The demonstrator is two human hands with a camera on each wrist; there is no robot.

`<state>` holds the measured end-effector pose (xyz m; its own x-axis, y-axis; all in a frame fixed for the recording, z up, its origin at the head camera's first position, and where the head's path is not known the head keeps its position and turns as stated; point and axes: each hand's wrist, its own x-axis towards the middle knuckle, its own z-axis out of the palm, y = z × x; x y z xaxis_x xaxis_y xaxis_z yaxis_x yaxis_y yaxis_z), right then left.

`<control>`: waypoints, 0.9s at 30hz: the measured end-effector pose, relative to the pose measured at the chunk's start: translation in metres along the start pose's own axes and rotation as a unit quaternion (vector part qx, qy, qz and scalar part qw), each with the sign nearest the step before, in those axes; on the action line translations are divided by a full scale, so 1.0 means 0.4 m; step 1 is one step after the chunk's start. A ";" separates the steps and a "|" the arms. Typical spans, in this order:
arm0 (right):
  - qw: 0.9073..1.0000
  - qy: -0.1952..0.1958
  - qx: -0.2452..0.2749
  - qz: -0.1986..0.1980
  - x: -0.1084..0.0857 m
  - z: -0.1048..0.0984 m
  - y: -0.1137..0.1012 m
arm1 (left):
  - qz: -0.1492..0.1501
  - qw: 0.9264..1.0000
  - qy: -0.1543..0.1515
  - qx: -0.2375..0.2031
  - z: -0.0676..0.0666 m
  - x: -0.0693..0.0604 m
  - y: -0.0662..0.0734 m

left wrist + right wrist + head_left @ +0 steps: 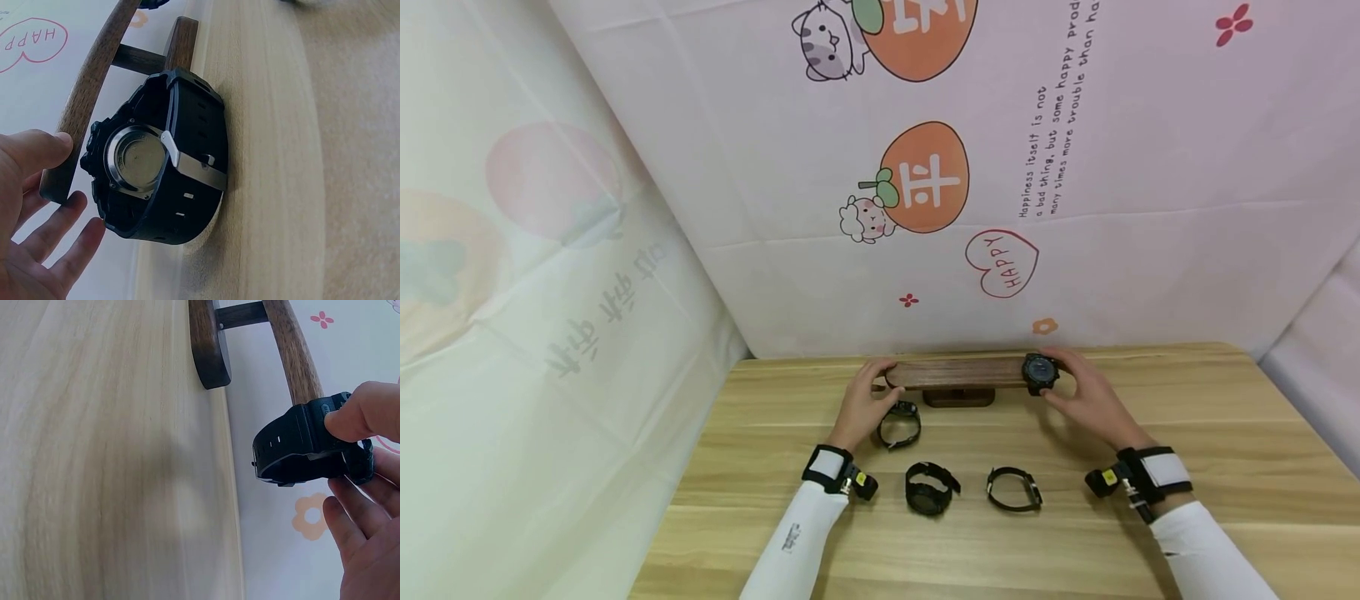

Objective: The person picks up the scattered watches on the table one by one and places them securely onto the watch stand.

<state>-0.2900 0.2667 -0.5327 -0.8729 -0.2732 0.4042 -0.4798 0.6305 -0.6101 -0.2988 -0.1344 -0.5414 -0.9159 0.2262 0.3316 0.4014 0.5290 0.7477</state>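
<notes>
Wooden watch stand (958, 399), far side of the table (752, 475): left hand (863, 407) pinches its left end, right hand (1088, 402) pinches the black watch (1041, 372) at its right end! Best bet: brace left, keep the strap (278, 447) square, avoid tipping.

Dark-brown wooden bar stand (962, 374): streaky grain. Round-faced watch on its right end (1040, 371): black, greyish dial. Watch with the wide strap (195, 122): black; metal caseback (137, 164) and buckle silver. Rectangular wooden tabletop (1187, 392): pale yellow-brown, wavy grain. Hanging fabric backdrop (1150, 275): white, orange fruit prints, green leaves, red heart outline. Long sleeves (793, 533): white.
</notes>
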 end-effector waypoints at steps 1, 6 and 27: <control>1.000 0.000 0.000 -0.001 0.001 0.001 0.000 | 0.000 1.000 0.000 0.001 0.000 0.000 0.000; 1.000 -0.005 0.005 -0.005 0.006 0.006 -0.004 | 0.002 1.000 0.002 0.001 0.000 0.001 0.000; 1.000 -0.019 0.011 -0.006 0.024 0.033 -0.026 | 0.008 1.000 0.002 0.004 0.000 -0.001 -0.005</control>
<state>-0.2946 0.2480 -0.5315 -0.8696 -0.3089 0.3851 -0.4918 0.6111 -0.6202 -0.2992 -0.1356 -0.5430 -0.9096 0.2308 0.3455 0.4153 0.5313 0.7384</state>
